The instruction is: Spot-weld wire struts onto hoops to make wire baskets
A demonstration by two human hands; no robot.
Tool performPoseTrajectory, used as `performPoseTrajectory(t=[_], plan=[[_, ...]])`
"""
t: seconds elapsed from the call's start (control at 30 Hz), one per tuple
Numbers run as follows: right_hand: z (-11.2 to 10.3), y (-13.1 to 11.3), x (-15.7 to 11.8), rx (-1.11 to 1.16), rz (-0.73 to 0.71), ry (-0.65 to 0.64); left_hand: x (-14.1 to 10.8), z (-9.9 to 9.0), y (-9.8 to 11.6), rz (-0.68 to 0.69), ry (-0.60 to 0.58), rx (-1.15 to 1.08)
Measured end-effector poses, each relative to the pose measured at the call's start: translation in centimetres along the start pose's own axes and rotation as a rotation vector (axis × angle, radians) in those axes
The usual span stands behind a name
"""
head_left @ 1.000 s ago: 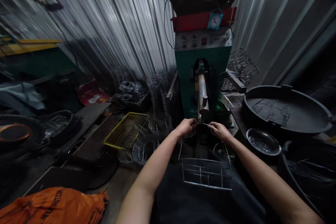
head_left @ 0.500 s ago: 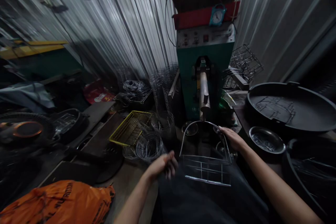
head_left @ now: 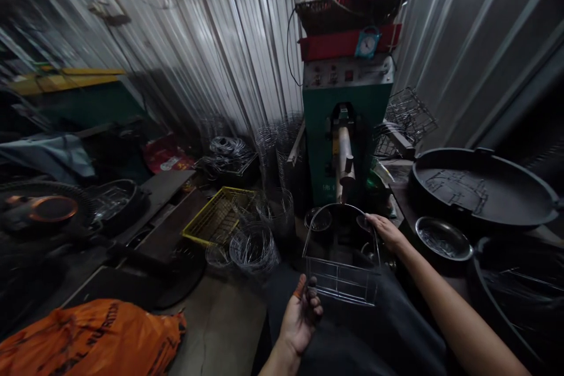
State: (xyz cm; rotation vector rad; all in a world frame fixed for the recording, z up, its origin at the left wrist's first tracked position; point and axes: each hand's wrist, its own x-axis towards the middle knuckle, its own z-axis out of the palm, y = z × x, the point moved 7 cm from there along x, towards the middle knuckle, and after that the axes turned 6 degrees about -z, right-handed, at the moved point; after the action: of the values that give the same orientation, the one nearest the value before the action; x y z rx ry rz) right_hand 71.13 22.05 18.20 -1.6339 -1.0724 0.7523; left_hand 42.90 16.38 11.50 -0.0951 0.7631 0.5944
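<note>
A shiny wire basket [head_left: 337, 273] with a gridded lower part and a tall arched handle stands over my lap, below the machine's arm. My right hand [head_left: 384, 232] is closed on the right side of the arch. My left hand [head_left: 303, 311] is at the lower left corner of the basket, palm turned up and fingers curled in. Its fingertips overlap the basket's left edge in view. Whether they touch the wire, or hold something small, I cannot make out.
Ahead stands a green machine [head_left: 317, 123] with a metal arm [head_left: 345, 155]. To the left are wire rings [head_left: 253, 247] and a yellow wire basket [head_left: 194, 232]. On the right sit a large black pan [head_left: 506, 205] and a steel bowl [head_left: 467, 249]. An orange bag [head_left: 101, 335] lies lower left.
My left hand has moved right and toward me, up to the basket's left corner. My right hand keeps its hold on the arch. The view has tilted slightly upward.
</note>
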Motion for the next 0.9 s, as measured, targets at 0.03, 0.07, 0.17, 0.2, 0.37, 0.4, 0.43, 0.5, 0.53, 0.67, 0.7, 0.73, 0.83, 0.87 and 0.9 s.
performPoseTrajectory(t=[0.03,0.07,0.17,0.2,0.37,0.4,0.43,0.5,0.53,0.67,0.7,0.73,0.83,0.87,0.9], plan=[[0.0,-0.1,0.0,-0.011,-0.014,0.003,-0.1,0.0,0.1,0.007,0.008,-0.015],[0.1,-0.2,-0.1,-0.021,-0.026,0.001,-0.2,0.0,0.2,0.009,0.011,-0.024],[0.5,0.0,-0.2,-0.039,-0.005,-0.019,-0.3,-0.1,0.2,-0.005,0.022,-0.022],[0.6,0.2,-0.2,-0.041,0.006,-0.025,-0.3,-0.1,0.2,-0.017,0.022,-0.014],[0.4,0.1,0.1,-0.105,-0.093,0.002,0.1,0.5,0.6,-0.02,-0.011,0.004],[0.3,0.1,0.1,-0.126,-0.112,0.009,0.1,0.6,0.9,-0.006,-0.005,-0.004],[0.3,0.0,0.1,-0.147,-0.125,0.016,0.1,0.5,1.1,0.007,0.003,-0.016],[0.6,0.0,-0.3,-0.189,-0.146,0.024,-0.3,0.1,1.7,0.031,0.016,-0.032],[0.9,0.0,-0.6,-0.204,-0.161,0.023,-0.7,-0.2,2.0,0.05,0.019,-0.031],[3.7,0.1,-2.3,-0.17,-0.234,-0.011,-2.7,-1.8,3.3,0.158,0.003,0.012],[4.5,0.4,-2.5,-0.16,-0.232,-0.023,-3.1,-2.0,3.6,0.188,-0.016,0.034],[5.2,0.8,-2.7,-0.165,-0.218,-0.033,-3.4,-2.0,3.8,0.221,-0.041,0.07],[5.0,2.6,-2.5,-0.26,-0.129,0.002,-3.6,-1.5,3.7,0.324,-0.113,0.265],[3.8,3.4,-2.4,-0.304,-0.093,0.044,-3.4,-1.4,3.4,0.349,-0.125,0.34],[2.0,4.1,-2.2,-0.344,-0.056,0.099,-3.2,-1.4,3.0,0.367,-0.128,0.404]])
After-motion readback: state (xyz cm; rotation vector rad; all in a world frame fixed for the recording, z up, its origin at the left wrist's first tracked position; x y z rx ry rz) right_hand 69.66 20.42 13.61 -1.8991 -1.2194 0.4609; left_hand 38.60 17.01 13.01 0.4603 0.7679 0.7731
